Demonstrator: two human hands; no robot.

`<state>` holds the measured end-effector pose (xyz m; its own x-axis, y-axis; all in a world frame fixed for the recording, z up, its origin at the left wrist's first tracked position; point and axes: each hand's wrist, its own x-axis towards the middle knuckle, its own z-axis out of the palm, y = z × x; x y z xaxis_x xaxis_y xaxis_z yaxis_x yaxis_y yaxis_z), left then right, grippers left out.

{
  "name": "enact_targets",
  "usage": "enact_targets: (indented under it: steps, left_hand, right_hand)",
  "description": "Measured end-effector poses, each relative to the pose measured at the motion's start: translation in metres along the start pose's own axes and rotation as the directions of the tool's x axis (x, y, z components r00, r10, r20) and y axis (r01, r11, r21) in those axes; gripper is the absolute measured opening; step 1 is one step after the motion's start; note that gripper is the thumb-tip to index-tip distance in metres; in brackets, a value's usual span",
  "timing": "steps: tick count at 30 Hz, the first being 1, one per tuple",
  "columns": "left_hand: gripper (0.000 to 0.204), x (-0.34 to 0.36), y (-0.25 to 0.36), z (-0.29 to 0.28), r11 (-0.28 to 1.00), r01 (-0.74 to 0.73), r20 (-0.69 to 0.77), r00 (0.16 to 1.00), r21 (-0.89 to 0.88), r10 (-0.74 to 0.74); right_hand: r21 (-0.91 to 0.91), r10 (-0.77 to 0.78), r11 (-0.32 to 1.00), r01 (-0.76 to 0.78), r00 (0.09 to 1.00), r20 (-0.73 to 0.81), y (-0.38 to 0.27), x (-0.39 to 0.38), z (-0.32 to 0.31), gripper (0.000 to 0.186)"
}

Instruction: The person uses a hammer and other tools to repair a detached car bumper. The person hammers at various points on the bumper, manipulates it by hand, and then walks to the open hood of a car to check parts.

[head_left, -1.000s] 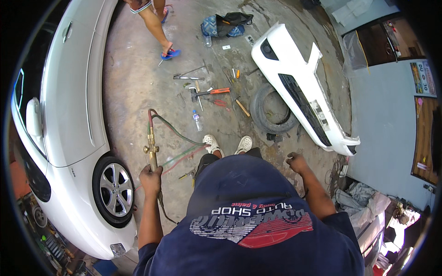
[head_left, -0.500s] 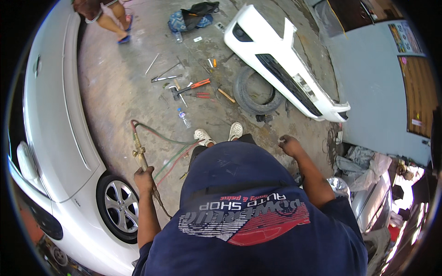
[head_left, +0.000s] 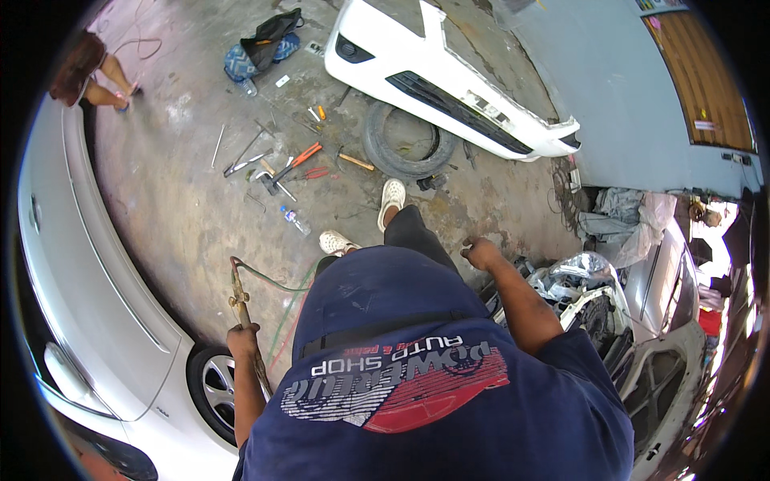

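My left hand point(head_left: 243, 340) is closed around the handle of a brass gas torch point(head_left: 238, 301). A green hose point(head_left: 277, 282) and a red one run from the torch's far end back toward my body. My right hand point(head_left: 481, 252) is held out to the right of my waist, fingers curled in. Something small and pale may sit at its fingertips, too small to name. Beyond my feet lie a water bottle point(head_left: 295, 220), a hammer point(head_left: 267, 183), orange-handled cutters point(head_left: 305, 155) and red pliers point(head_left: 317, 173) on the concrete.
A silver car point(head_left: 104, 264) stands along my left. Ahead lie a tire point(head_left: 377, 144), a white bumper point(head_left: 457, 88) and a backpack point(head_left: 257, 52). A car with its engine bay exposed point(head_left: 597, 309) is at my right. Another person point(head_left: 92, 72) is at the far left.
My body has turned and stepped forward, so the floor tools and bumper sit farther left in view. The car at right shows more. The torch stays in my left hand.
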<state>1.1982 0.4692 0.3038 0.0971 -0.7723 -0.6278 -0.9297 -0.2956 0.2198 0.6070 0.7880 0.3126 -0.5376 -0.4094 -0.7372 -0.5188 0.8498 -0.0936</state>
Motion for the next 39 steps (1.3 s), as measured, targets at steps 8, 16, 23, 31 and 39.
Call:
enact_targets:
  steps: [8, 16, 23, 31, 39]
  left_hand:
    - [0.036, 0.01, 0.009, -0.015, 0.999, -0.049, -0.051, 0.998, -0.019, 0.048]
    - [0.036, -0.004, 0.073, -0.043, 0.981, -0.11, -0.033, 0.993, 0.159, 0.117]
    - [0.036, 0.006, 0.115, -0.048, 0.98, -0.136, 0.006, 0.991, 0.145, 0.137]
    - [0.037, -0.012, 0.101, -0.04, 0.975, -0.128, -0.052, 0.989, 0.183, 0.139]
    - [0.042, -0.067, 0.127, 0.021, 0.978, 0.068, -0.105, 0.993, 0.196, -0.048]
  right_hand:
    - [0.063, 0.036, 0.997, -0.039, 0.998, 0.048, 0.04, -0.014, 0.058, 0.048]
    - [0.288, 0.122, 0.949, -0.129, 0.992, 0.044, 0.056, -0.025, 0.101, 0.05]
    - [0.199, 0.029, 0.979, -0.043, 0.997, 0.073, 0.085, -0.014, 0.138, 0.046]
    - [0.182, -0.003, 0.983, -0.019, 0.993, 0.117, 0.099, 0.029, 0.114, 0.045]
    - [0.261, -0.141, 0.958, 0.123, 0.989, 0.052, 0.122, 0.09, -0.009, 0.048]
